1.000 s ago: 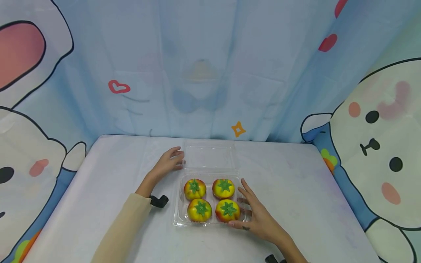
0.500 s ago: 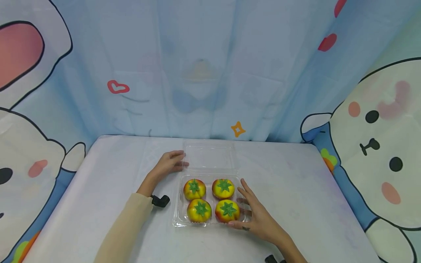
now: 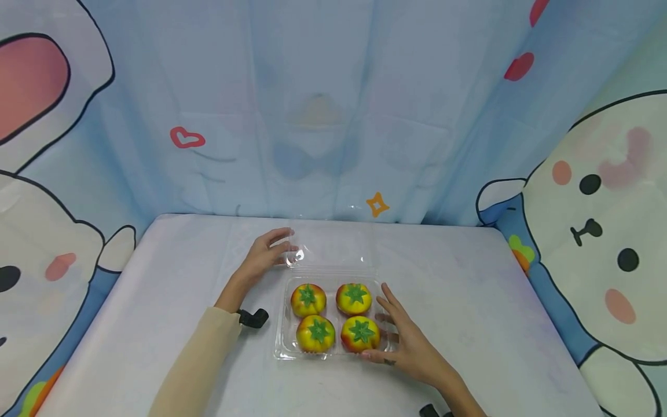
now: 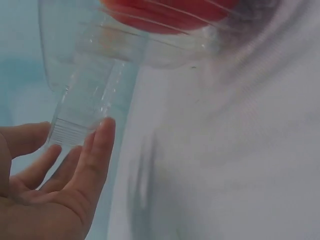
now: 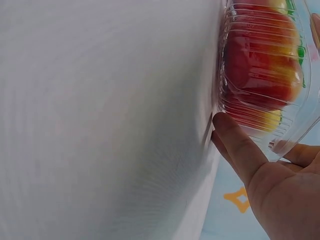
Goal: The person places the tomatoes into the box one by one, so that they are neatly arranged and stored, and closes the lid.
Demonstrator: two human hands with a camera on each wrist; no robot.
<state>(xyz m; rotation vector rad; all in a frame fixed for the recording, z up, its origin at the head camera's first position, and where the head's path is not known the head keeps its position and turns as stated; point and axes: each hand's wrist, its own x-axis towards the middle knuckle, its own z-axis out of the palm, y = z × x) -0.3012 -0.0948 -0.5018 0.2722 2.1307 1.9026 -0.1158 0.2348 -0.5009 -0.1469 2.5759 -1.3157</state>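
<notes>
A clear plastic clamshell box (image 3: 281,349) lies open on the white cloth, holding several round yellow-red fruits (image 3: 315,334) with green star-shaped leaf tops. Its clear lid (image 3: 333,246) is hinged at the far side and stands tilted slightly up from the table. My left hand (image 3: 260,258) holds the lid's left edge; in the left wrist view the ridged lid edge (image 4: 70,131) lies between thumb and fingers. My right hand (image 3: 409,341) rests at the box's near right corner, thumb at the front and spread fingers along the right wall. Some right fingers show through the plastic.
The white-covered table (image 3: 484,301) runs back to a light blue cartoon-printed curtain (image 3: 323,75). A black wrist camera (image 3: 253,319) sits on the left wrist, and another (image 3: 429,410) shows below the right one.
My left hand has taken the lid's left edge and raised it slightly; the lid lay flatter before. The right hand, the box and the fruits have stayed in place.
</notes>
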